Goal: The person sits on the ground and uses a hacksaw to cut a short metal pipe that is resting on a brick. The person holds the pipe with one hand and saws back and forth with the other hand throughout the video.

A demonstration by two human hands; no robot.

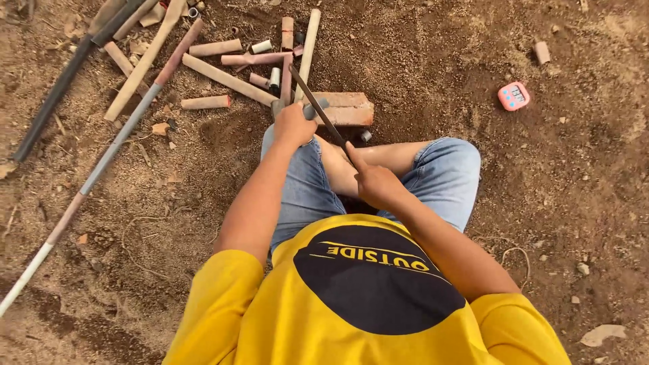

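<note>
Start at the far left, where a long grey pipe [115,145] runs across the dirt from about 7 o'clock up toward 1 o'clock, with a dark pipe [57,91] beside it and a scatter of short pipe offcuts [223,78] beyond at your 11 o'clock. Moving in, your left hand [292,125] is closed around a short grey pipe piece [312,108], pinning it on the near end of the brick [345,108] that lies flat straight ahead at 12 o'clock. The thin dark blade [318,108] is what matters here: its long axis runs from your right hand [375,184] up and away toward 11 o'clock, crossing over the pipe piece just beside your left knuckles. Your right hand is wrapped tight on the near end of that blade, so the pipe piece lies ahead and a little left of it, while your left hand is the nearer one, already touching it. It looks like a saw blade, though the view is too small for me to make out teeth. Further right, well apart at 2 o'clock, a small pink timer [513,96] sits on the ground.
</note>
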